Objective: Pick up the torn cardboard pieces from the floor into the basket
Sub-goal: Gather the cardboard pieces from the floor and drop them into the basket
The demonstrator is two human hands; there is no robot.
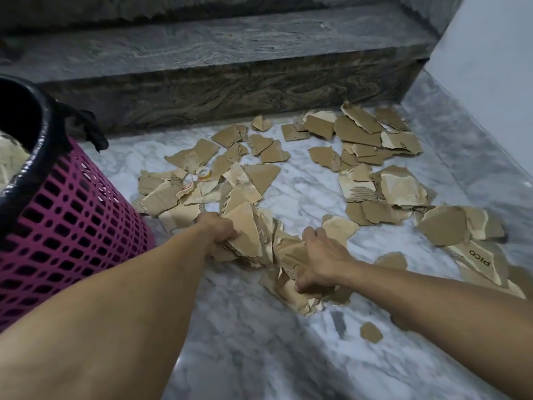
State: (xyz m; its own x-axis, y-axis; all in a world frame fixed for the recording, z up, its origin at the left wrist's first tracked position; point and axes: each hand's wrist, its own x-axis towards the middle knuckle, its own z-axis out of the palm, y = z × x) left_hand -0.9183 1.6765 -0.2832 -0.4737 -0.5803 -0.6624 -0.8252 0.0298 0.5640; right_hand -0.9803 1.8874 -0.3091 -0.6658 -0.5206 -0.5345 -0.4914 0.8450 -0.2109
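Torn brown cardboard pieces (360,145) lie scattered over the marble floor (259,342). A pink perforated basket (72,220) with a black liner stands at the left, with some cardboard inside. My left hand (217,228) grips a bunch of cardboard pieces (245,235) near the middle of the floor. My right hand (320,261) curls round another clump of pieces (288,290) just to its right. Both clumps sit low on the floor, side by side.
A dark stone step (230,82) runs across the back, behind the cardboard. A pale wall (490,67) rises at the right. A small roll of tape (203,172) lies among the pieces near the basket. One small scrap (371,332) lies alone in front.
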